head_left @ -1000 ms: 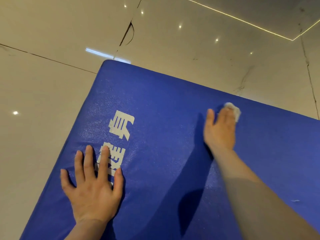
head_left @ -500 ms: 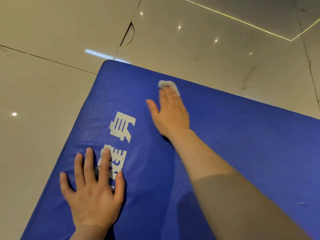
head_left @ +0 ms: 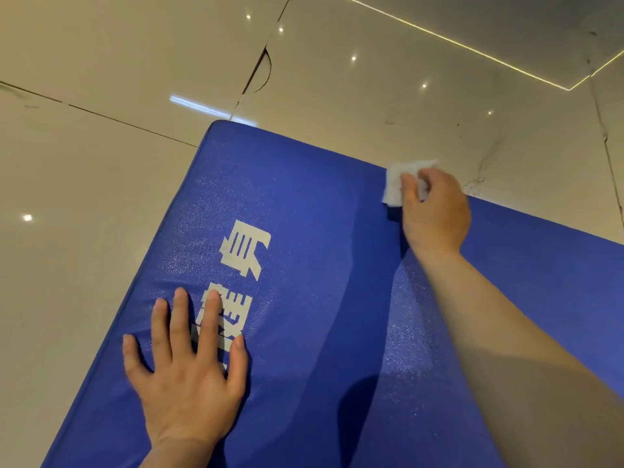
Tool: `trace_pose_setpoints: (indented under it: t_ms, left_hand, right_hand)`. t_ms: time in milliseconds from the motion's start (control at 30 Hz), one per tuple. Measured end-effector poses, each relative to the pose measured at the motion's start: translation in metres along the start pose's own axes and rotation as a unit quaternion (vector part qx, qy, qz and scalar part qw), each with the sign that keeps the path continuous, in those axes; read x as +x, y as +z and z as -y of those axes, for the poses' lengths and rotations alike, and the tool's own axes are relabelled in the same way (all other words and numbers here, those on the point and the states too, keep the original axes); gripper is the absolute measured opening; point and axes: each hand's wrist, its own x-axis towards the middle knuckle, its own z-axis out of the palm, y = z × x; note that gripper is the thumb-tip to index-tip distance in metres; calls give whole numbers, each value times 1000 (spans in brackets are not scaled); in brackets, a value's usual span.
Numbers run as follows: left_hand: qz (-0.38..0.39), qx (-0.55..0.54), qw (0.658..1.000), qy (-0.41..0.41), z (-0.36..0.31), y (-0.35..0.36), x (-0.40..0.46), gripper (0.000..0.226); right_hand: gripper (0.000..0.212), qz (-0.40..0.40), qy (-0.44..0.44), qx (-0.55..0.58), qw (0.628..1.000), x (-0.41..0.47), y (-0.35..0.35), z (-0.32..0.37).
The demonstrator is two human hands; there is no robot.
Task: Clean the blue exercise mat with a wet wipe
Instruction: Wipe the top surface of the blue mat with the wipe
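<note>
Head view: right hand (head_left: pixel 435 211) pinches wet wipe (head_left: pixel 393 184) at mat (head_left: pixel 320 214) edge (left hand (head_left: pixel 189 376) flat).

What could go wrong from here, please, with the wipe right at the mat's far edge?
1. The wet wipe sits at the far edge of the blue mat under the right hand; another outward stroke could carry it onto the tiled floor and pick up dirt.
2. The person reaches far forward, leaning on the left hand, which presses flat on the mat; if that hand slides on a damp patch, balance might go.
</note>
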Motion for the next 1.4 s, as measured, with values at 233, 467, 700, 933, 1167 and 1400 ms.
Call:
trace_pose_setpoints:
  t_ms: [233,467,700,933,1167,1400]
  left_hand:
    - [-5,-13,1000,0,0,-3,-3,67]
    - [0,-9,1000,-1,1,-2,-3,66]
    - [7,0,1000,-8,0,-2,-4,66]
    - [5,3,1000,-8,0,0,-4,66]
    - [-13,6,1000,-1,0,0,-4,65]
    - [-37,5,999,7,0,1,-4,65]
  right_hand:
    - [37,-3,-58,-93,994,2,-15,-10]
    - [38,95,-156,-98,978,-48,27,10]
    - [50,177,-317,-126,923,-52,28,-7]
    - [52,144,-7,-91,985,-1,12,-48]
    - [43,220,-155,-13,963,-16,53,35]
    - [35,194,-228,32,954,-14,26,29]
